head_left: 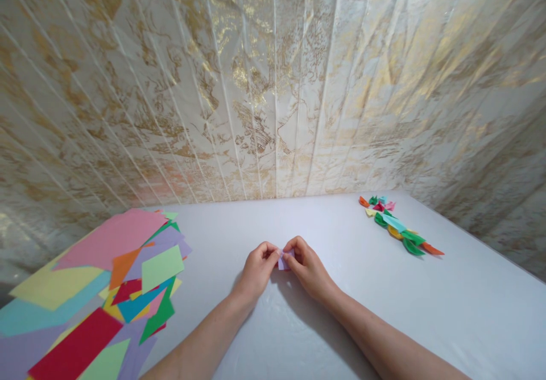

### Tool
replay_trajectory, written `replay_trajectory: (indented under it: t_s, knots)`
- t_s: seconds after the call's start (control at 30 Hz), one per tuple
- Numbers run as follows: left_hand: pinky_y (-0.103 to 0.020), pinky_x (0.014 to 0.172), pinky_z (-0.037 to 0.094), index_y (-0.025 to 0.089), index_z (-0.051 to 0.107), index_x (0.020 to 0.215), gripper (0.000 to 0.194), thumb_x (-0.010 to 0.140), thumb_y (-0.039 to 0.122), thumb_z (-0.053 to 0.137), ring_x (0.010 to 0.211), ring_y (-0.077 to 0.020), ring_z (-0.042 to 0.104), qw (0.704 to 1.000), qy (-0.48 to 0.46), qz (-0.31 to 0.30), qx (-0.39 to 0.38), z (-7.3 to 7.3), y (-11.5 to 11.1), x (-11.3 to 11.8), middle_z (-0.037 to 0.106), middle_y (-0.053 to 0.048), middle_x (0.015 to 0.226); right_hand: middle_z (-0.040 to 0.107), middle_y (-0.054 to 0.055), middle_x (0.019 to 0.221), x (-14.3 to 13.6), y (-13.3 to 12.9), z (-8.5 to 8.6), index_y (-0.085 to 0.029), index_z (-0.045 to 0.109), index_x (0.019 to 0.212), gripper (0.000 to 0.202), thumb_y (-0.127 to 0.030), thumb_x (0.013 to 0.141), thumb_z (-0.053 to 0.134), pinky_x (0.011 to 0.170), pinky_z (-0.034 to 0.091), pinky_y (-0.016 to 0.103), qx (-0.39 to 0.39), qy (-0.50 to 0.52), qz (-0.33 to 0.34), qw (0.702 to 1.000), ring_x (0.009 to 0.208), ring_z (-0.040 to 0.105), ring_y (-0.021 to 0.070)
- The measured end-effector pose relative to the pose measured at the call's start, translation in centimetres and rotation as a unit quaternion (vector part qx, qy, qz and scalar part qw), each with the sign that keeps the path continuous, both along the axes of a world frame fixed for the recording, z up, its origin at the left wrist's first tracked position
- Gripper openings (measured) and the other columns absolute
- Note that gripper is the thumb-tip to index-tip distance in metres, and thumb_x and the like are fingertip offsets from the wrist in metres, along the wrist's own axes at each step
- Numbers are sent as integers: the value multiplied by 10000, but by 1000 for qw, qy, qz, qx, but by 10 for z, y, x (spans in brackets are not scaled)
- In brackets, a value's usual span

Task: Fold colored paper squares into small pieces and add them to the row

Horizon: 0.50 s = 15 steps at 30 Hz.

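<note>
A small piece of light purple paper (283,263) is held just above the white table, between my two hands. My left hand (259,265) pinches its left side with thumb and forefinger. On the other side, my right hand (306,266) grips it the same way, with the fingertips of both hands nearly meeting at its upper edge. The fingers cover most of the paper, so its full shape and any folds are hidden.
Loose sheets and cut pieces of coloured paper (115,238) are heaped on the left of the white table (222,226). Several small folded paper shapes (394,223) lie in a cluster at the back right. A gold-patterned curtain (256,95) hangs behind the table.
</note>
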<state>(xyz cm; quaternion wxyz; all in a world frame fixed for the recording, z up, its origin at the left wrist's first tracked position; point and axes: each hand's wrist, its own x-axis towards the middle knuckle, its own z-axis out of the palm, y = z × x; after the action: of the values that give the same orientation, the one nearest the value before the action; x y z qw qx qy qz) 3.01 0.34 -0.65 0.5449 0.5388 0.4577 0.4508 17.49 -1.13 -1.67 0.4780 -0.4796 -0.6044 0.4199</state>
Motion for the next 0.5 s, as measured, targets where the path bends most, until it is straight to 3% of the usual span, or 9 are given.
replay_trajectory:
  t_s: [0.1,0.27,0.5]
  knots:
    - [-236,618,401,181,585,683,208,753,366,650,629,-137,520,1000,-15,15,-7,0,1,0,571,24,641,493,-64,655,0,2,-2,-218,485,980,200,-332,833,559,566,409,257,-6,30,1,1000,596,528,140]
    - [-234,616,393,181,584,706,236,762,402,645,624,-132,509,999,-29,21,-11,-1,2,0,551,33,634,557,-29,608,3,3,-2,-205,485,765,250,-425,854,563,570,393,260,-48,28,18,998,563,527,133]
    - [-234,632,387,166,591,722,263,755,417,661,648,-131,508,1000,-2,-20,-2,-1,1,0,574,26,660,550,-34,570,4,3,0,-207,484,717,325,-488,873,531,564,382,256,-46,12,21,999,548,507,132]
